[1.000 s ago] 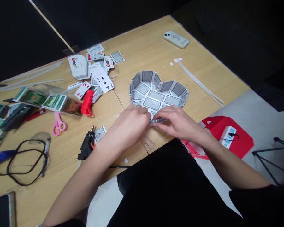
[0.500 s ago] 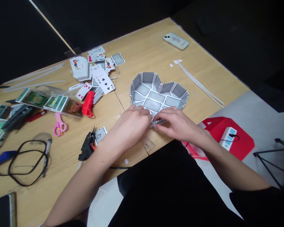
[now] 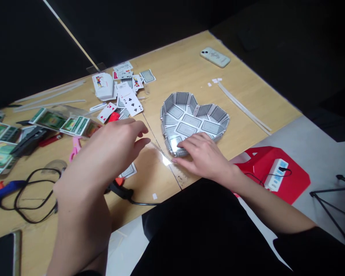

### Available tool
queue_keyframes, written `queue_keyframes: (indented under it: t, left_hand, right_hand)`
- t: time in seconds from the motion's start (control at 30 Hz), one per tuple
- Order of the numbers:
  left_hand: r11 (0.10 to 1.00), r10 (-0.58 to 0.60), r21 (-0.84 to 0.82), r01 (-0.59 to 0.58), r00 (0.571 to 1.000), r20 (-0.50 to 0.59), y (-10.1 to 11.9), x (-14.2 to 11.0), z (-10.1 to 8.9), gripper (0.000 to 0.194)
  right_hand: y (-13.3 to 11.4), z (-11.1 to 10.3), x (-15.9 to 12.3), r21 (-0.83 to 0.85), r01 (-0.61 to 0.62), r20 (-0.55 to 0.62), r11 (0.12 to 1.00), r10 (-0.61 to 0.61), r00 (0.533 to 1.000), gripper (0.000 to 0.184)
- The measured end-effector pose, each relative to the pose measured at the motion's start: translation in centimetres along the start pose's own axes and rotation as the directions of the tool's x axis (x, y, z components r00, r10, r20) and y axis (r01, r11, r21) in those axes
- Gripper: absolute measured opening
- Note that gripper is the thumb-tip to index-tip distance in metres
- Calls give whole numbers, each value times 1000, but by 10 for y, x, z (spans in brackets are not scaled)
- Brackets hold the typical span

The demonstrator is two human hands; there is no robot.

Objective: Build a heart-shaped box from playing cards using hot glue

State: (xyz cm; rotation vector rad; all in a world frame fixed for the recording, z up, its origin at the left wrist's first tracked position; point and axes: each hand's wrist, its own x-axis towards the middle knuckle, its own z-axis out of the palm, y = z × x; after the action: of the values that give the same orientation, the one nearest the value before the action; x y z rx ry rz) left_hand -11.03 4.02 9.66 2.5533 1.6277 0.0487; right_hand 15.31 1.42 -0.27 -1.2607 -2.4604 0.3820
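Right hand (image 3: 202,155): fingers bent over the rim, thumb on the outer side, near wall pinched between them.
Heart-shaped box (image 3: 186,128): one, walled and floored with grey-backed playing cards; sits on the desk (image 3: 178,73), open side up, notch facing away from the person.
Left hand (image 3: 115,147): raised over the desk to the left of the box, apart from it; fingers loosely curled, a gap between thumb and fingertips, nothing visible held.
Glue gun (image 3: 119,188): black with an orange trigger, largely hidden beneath the left forearm; a single grey-backed card (image 3: 130,171) lies just beside it.
Scissors (image 3: 75,147): pink, partly covered by the left hand.
Red handle (image 3: 114,116): mostly hidden behind the same hand.
Loose playing cards (image 3: 129,100): scattered pile, faces and backs mixed, beyond the left hand; adjoining deck (image 3: 103,86), joker uppermost.
Clear case (image 3: 74,123): contains green card packs; more green packs (image 3: 1,151) at far left.
Black cable (image 3: 17,203): looped, near a blue handle (image 3: 5,193).
White strips (image 3: 244,107): a pair, right of the box, small white scraps (image 3: 214,81) at their far end.
Phone (image 3: 215,57): pale case, back up, near the far corner.
Power strip (image 3: 277,174): white and blue, on a red bag (image 3: 296,176) below desk level.
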Motion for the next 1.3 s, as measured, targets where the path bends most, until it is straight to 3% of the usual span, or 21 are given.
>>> queue_keyframes:
  t: [0.07,0.17,0.23,0.27,0.3,0.33,0.4,0.47,0.53,0.77,0.9,0.97,1.1,1.17,1.3]
  left_hand:
    - [999,-49,-4,49,999,-3,-1,-10,-2,13]
    - [986,-163,-22,164,986,38,0,-36,5,35]
    - [952,-304,9,305,946,109,0,-61,16,48]
    - [919,-393,47,391,906,155,-1,-75,24,53]
    - [865,-502,86,495,839,210,-2,-88,33,57]
    - [770,-637,139,623,738,221,-3,-101,42,59]
    - [618,-778,160,770,568,269,-4,-121,59,69]
    - [528,-826,117,841,476,304,-3,-133,74,76]
    - [475,-845,67,877,434,312,-2,-138,85,78]
    - [384,-882,-151,911,410,231,-1,-143,102,62]
    - [290,-907,-378,879,378,184,-1,-152,109,56]
    - [224,-914,-565,794,372,161,1,-156,115,52]
    - [63,-895,-899,434,424,141,10,-153,123,43]
    - [-6,-884,-953,303,445,147,15,-145,123,43]
    - [-26,-850,-987,157,516,104,21,-127,117,39]
  right_hand:
    - [-11,7,6,-31,-55,-59,998,53,997,50]
    - [-23,16,15,-56,-117,-109,992,110,988,45]
    - [-28,21,18,-62,-147,-122,987,139,983,35]
    - [-29,23,19,-60,-164,-125,985,156,980,30]
    - [-30,24,20,-57,-181,-126,982,173,977,26]
    - [-31,25,20,-54,-193,-125,980,185,975,24]
    - [-32,25,18,-53,-201,-123,978,193,974,22]
    - [-31,22,15,-64,-190,-124,980,181,976,22]
    - [-28,17,10,-78,-168,-130,983,157,979,23]
    - [6,-7,-27,28,-72,-132,997,75,988,20]
    - [31,-20,-47,75,-65,-136,995,75,988,18]
    - [43,-28,-53,81,-62,-105,995,70,992,17]
    - [66,-43,-59,77,1,-79,997,5,997,18]
    - [74,-49,-60,71,28,-77,997,-22,997,19]
    - [81,-53,-64,50,19,-79,999,-15,997,19]
